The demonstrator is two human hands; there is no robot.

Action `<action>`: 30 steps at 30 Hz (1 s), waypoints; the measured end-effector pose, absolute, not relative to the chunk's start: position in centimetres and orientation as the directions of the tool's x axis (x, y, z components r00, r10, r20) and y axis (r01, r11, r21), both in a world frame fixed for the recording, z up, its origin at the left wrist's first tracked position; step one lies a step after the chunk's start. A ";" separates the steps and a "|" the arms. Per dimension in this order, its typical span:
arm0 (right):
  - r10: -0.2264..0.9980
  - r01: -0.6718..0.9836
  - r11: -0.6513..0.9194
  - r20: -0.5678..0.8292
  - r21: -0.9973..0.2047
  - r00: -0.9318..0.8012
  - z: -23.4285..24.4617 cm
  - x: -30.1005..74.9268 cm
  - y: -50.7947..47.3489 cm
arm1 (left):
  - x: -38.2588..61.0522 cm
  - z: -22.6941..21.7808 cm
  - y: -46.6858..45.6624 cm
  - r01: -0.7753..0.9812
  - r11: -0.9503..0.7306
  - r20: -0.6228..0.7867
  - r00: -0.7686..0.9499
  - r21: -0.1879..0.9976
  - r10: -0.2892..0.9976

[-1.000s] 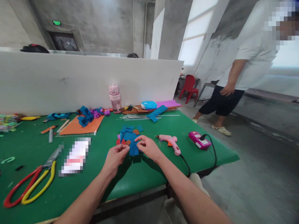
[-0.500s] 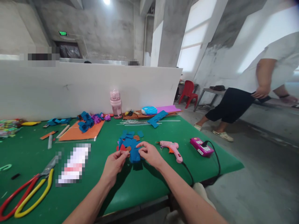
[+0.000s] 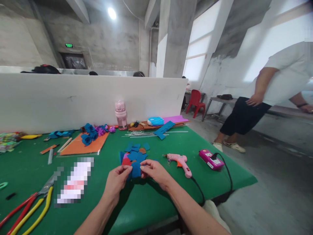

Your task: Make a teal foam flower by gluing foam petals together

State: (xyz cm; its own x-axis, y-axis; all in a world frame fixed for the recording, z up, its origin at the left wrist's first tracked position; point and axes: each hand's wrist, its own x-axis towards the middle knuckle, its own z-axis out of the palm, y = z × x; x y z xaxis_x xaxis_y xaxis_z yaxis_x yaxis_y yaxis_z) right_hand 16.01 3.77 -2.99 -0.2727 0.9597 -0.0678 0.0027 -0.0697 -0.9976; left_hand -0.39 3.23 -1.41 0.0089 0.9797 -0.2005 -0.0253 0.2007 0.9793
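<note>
A small blue felt piece (image 3: 136, 170) is pinched between my two hands, just above the green tabletop. My left hand (image 3: 119, 178) grips its left edge with thumb and fingertips. On the opposite edge, my right hand (image 3: 154, 172) is closed in the same kind of pinch. Behind them lies a loose pile of blue felt scraps (image 3: 138, 156), with a red scrap (image 3: 126, 161) and some brown bits among them. To the right of my right hand a pink glue gun (image 3: 179, 160) rests on its side, nozzle pointing left.
Large scissors (image 3: 40, 195) with red and yellow handles lie at left, near a blurred sheet (image 3: 76, 179). Blue and purple felt shapes (image 3: 94, 132) sit on orange sheets. A purple power strip (image 3: 210, 160) is at right. A pink bottle (image 3: 120, 114) stands by the white partition. A person (image 3: 276, 78) leans at right.
My hands have come level and now both pinch the blue felt piece; before, my right hand was over the pile with its index finger extended. The person at right has shifted slightly.
</note>
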 end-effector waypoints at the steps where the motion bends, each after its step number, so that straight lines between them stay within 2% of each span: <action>1: 0.968 0.075 -0.030 -0.048 -0.997 -0.246 -2.8 16.2 3.7 | -0.4 -1.3 3.2 -0.017 0.193 -0.193 -0.005 0.981 0.981; 3: 0.991 0.307 0.106 0.076 -0.946 -0.108 -1.7 16.5 3.3 | -0.5 -1.1 3.2 -0.006 0.181 -0.181 -0.030 0.983 0.983; 5: 0.939 0.560 0.242 0.336 -0.792 0.069 0.2 16.5 2.4 | -0.6 -1.0 3.2 -0.013 0.172 -0.172 -0.046 0.985 0.984; 6: 0.904 0.617 0.295 0.423 -0.729 0.067 1.5 16.4 1.9 | -0.7 -1.0 3.3 -0.021 0.165 -0.166 -0.052 0.986 0.985; 10: 0.811 0.568 0.536 0.569 -0.625 -0.140 6.0 15.4 -0.5 | -1.1 -1.1 3.5 -0.048 0.151 -0.155 -0.075 0.987 0.985; 13: 0.777 0.539 0.612 0.567 -0.579 -0.273 6.6 14.9 -1.4 | -1.1 -1.2 3.5 -0.055 0.164 -0.167 -0.067 0.985 0.984; 18: 0.852 0.480 0.478 0.521 -0.736 -0.050 3.1 15.2 0.5 | -1.2 -1.3 3.3 -0.051 0.157 -0.160 -0.046 0.986 0.986; 22: 0.951 0.399 0.308 0.292 -0.864 -0.102 1.5 14.8 2.5 | -1.5 -1.4 3.5 -0.075 0.169 -0.170 -0.015 0.983 0.985; 23: 0.954 0.397 0.296 0.289 -0.869 -0.080 1.5 14.6 2.6 | -1.5 -1.4 3.5 -0.080 0.168 -0.170 -0.009 0.982 0.985; 25: 0.920 0.435 0.359 0.392 -0.826 -0.014 1.4 14.0 2.2 | -1.6 -1.4 3.5 -0.072 0.160 -0.162 -0.013 0.984 0.987; 27: 0.855 0.499 0.458 0.519 -0.736 -0.019 1.1 13.5 1.3 | -1.5 -1.3 3.3 -0.046 0.154 -0.156 -0.033 0.987 0.987; 30: 0.841 0.513 0.510 0.524 -0.691 -0.130 0.2 12.9 0.0 | -1.3 -1.3 3.1 -0.039 0.156 -0.157 -0.024 0.987 0.987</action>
State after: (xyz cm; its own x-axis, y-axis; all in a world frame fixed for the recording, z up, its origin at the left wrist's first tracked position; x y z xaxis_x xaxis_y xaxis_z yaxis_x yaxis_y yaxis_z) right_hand 12.93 0.05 0.17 -0.1297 0.8415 0.5245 0.5128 0.5096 -0.6909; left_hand -1.28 3.08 -1.33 -0.0237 0.9874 -0.1566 -0.0395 0.1556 0.9870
